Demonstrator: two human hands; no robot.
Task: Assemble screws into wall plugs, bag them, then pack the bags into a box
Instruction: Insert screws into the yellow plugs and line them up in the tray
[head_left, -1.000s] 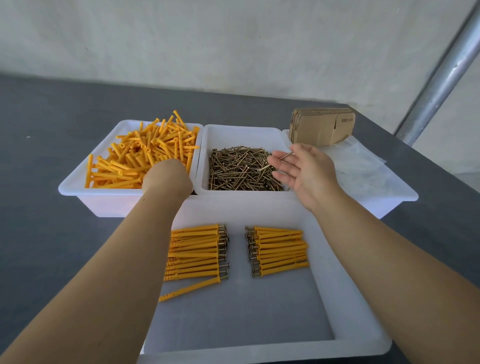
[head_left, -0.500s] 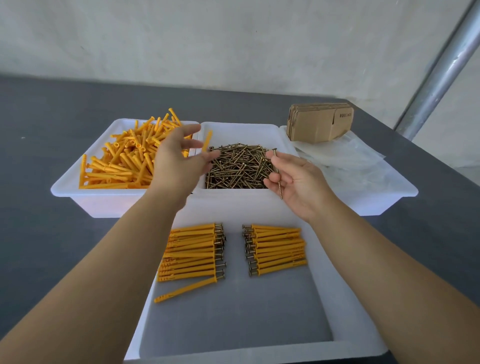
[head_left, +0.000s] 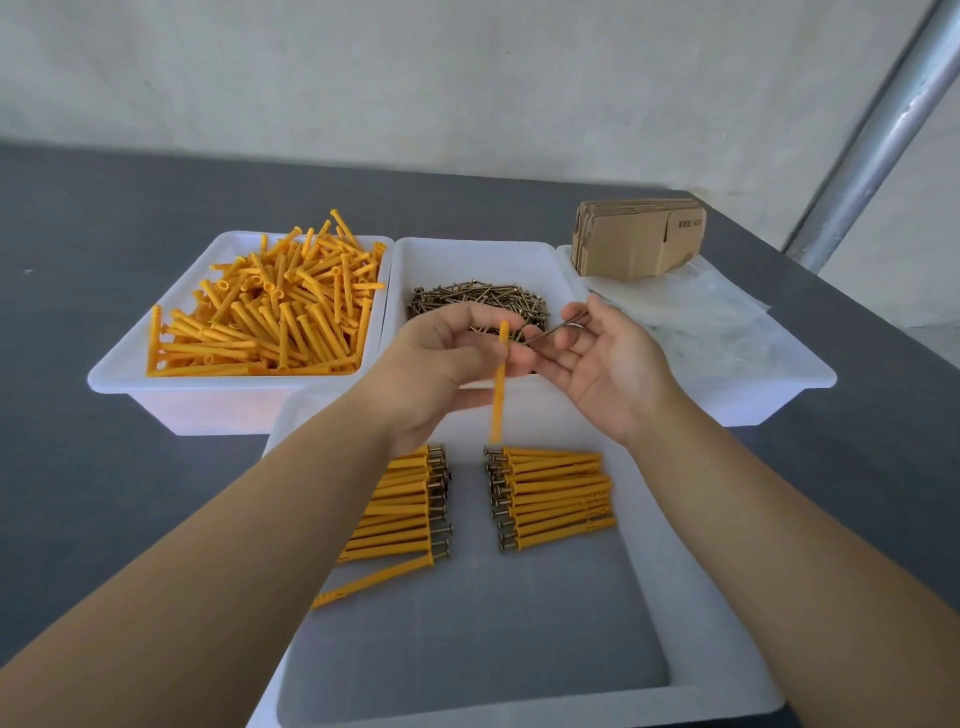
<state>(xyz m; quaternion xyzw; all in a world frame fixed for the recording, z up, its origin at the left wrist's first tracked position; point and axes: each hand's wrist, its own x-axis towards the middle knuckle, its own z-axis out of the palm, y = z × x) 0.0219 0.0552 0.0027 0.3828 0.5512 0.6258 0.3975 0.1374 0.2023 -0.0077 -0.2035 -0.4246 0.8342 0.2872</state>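
From the head camera, we held an orange wall plug (head_left: 498, 387) upright in our left hand (head_left: 441, 371), thumb and fingers curled round its upper part, its lower end hanging above the near tray (head_left: 670, 561). Our right hand (head_left: 605, 364), palm up, pinched a single screw (head_left: 556, 330) between thumb and fingertips, its shaft slanting toward the top of the plug; whether the two touched, we could not tell.

Below our wrists, two rows of assembled plugs with screws lay side by side in the near white tray: a left row (head_left: 400, 506) partly hidden by our forearm and a right row (head_left: 553, 499), screw heads facing the gap between them. One assembled plug (head_left: 374, 579) lay askew just in front of the left row.

Beyond our hands, a white bin (head_left: 130, 374) held a heap of loose orange plugs (head_left: 275, 306), and the bin (head_left: 467, 260) beside it a pile of screws (head_left: 478, 301). Farther right, a stack of flat cardboard boxes (head_left: 636, 236) rested on clear plastic bags (head_left: 717, 322) in a third bin, all on a dark grey table (head_left: 78, 218).
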